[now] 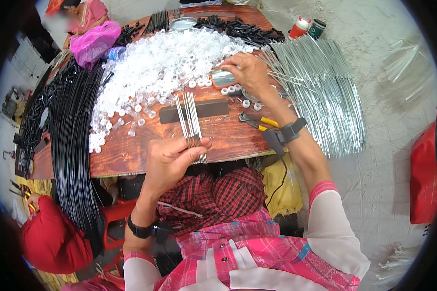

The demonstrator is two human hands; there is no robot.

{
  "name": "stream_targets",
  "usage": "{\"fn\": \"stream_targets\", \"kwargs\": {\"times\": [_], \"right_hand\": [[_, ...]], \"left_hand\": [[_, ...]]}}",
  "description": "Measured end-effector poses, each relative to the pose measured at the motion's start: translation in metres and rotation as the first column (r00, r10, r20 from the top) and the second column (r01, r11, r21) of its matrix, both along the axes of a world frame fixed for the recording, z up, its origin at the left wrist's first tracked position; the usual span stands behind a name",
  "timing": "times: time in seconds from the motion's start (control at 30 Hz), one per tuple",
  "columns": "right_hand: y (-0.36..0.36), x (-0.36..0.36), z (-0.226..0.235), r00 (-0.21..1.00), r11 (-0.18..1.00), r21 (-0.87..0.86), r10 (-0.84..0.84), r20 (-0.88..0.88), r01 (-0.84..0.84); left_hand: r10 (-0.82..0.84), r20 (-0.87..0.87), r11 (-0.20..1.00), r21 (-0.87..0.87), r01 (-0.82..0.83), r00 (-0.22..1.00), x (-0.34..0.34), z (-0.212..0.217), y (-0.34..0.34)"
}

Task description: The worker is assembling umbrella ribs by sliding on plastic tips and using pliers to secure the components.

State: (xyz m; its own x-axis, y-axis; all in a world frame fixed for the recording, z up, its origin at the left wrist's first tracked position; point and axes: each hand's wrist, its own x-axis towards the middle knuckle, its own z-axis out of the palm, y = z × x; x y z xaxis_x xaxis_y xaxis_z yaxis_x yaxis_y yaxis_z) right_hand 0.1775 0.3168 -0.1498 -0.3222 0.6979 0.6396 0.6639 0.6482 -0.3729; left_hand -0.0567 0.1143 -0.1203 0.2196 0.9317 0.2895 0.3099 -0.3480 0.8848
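Note:
My left hand (pixel 175 156) is closed round the lower part of a small fan of thin silver metal rods (pixel 193 116), which point away from me. Under the rods' upper part lies a flat dark bar (pixel 216 107) on the wooden table. My right hand (pixel 251 73) is over the table with thumb and fingertips pinched together; whatever they hold, if anything, is too small to make out. Just below those fingertips sits a small shiny thing with an orange rim (pixel 219 83). Cutting pliers with yellow handles (pixel 261 120) rest near my right forearm.
White and see-through plastic caps (pixel 150 63) heap across the table (pixel 126 162). Long black rods (pixel 73 131) hang over its left edge; many silver rods (pixel 320 92) fan out at the right. Red (pixel 299 28) and dark green (pixel 317 29) bottles stand beyond. Two people sit at the left.

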Motion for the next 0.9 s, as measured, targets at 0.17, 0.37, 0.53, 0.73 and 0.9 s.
{"fn": "stream_targets", "kwargs": {"times": [0.17, 0.37, 0.53, 0.73, 0.9], "right_hand": [[-0.071, -0.020, 0.043, 0.821, 0.812, -0.332, 0.281, -0.498, -0.480], [-0.129, -0.020, 0.060, 0.790, 0.779, -0.186, 0.535, -0.301, -0.599], [-0.143, -0.024, 0.064, 0.786, 0.786, -0.163, 0.529, -0.320, -0.596], [-0.143, -0.025, 0.065, 0.785, 0.785, -0.155, 0.540, -0.305, -0.600], [-0.145, -0.026, 0.067, 0.792, 0.789, -0.170, 0.527, -0.310, -0.591]], "left_hand": [[0.004, 0.009, 1.000, -0.007, -0.004, 1.000, -0.004, -0.002, 0.002], [-0.003, -0.019, 1.000, -0.004, 0.003, 1.000, -0.003, -0.003, 0.001], [0.024, 0.035, 0.997, 0.076, -0.027, 0.999, 0.001, -0.004, -0.001], [0.024, -0.095, 0.997, 0.077, -0.017, 0.995, -0.006, -0.011, 0.002], [-0.009, -0.042, 1.000, -0.023, 0.008, 0.999, -0.004, 0.001, -0.002]]}}
